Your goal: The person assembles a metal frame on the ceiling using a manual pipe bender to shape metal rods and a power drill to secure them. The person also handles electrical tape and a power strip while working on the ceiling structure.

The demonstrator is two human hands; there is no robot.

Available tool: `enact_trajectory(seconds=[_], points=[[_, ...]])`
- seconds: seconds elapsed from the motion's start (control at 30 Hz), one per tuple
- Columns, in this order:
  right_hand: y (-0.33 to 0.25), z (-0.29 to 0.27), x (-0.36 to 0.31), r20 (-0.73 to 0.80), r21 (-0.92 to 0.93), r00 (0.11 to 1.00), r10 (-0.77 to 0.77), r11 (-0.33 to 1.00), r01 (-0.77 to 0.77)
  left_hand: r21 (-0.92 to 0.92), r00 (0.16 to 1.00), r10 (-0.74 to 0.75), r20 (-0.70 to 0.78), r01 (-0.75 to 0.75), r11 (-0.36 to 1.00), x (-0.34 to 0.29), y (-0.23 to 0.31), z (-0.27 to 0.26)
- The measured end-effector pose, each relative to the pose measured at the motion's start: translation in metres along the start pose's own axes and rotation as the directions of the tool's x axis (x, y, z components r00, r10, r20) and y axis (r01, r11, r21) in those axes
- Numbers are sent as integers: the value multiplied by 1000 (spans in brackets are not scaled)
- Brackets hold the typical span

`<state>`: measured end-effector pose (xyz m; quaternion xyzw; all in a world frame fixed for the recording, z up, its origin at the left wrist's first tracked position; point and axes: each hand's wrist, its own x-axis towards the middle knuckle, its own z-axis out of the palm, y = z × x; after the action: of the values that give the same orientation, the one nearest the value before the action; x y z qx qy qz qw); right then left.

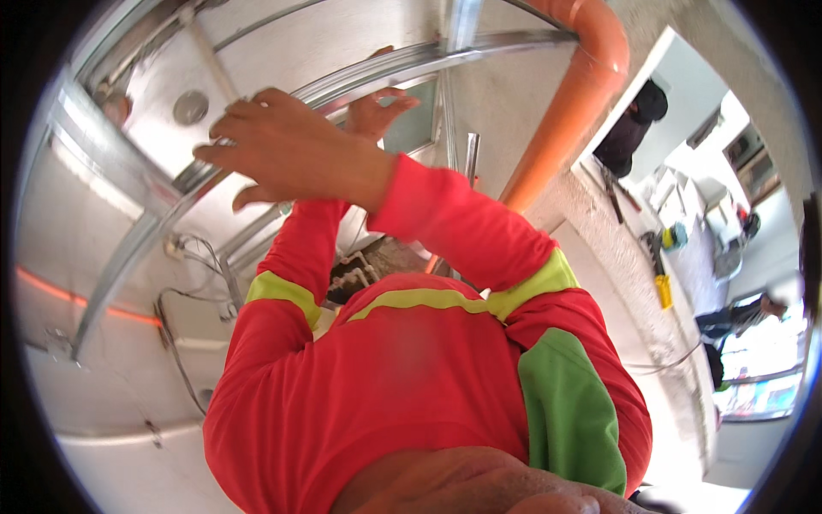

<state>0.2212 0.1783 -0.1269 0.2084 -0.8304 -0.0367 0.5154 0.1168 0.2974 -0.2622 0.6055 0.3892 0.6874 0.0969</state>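
Note:
Overhead runs a shiny metal channel (419,62), part of a frame of such channels. My right hand (291,150) reaches across to the left beneath it, fingers spread and bent, nothing visible inside them; whether they touch the metal, I cannot tell. Behind my right wrist, my left hand (370,116) is raised to the same channel. Its fingers pass behind the metal, with a fingertip showing above and the thumb standing out below. My forearms cross, the right one in front. The left wrist is hidden behind the right forearm.
A thick orange pipe (561,120) comes down right of the channel. At left are another metal channel (128,227) and grey cables (175,343). A yellow-handled tool (663,287) lies on the ledge at right. Beyond it are a person in a black cap (638,128) and another person (741,317).

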Motion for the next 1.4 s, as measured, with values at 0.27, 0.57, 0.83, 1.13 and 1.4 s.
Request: enact_trajectory(seconds=[0.27, 0.57, 0.83, 1.13, 1.4], points=[[-13, -61, -175, 23, 332, 651, 759, 608, -721, 511, 707, -396, 586, 57, 858, 123, 16, -34], [0, -49, -224, 199, 624, 291, 936, 108, -774, 23, 614, -52, 787, 56, 998, 195, 82, -4], [74, -25, -170, 203, 973, 487, 850, -232, 0, 247, 729, -209, 652, 56, 967, 191, 96, 20], [101, -22, -144, 197, 980, 489, 850, -191, -62, 274, 631, -176, 755, -60, 960, 203, 113, 44], [103, -26, -153, 230, 968, 522, 821, -249, -35, 281, 673, -249, 696, 63, 958, 188, 119, 51]])
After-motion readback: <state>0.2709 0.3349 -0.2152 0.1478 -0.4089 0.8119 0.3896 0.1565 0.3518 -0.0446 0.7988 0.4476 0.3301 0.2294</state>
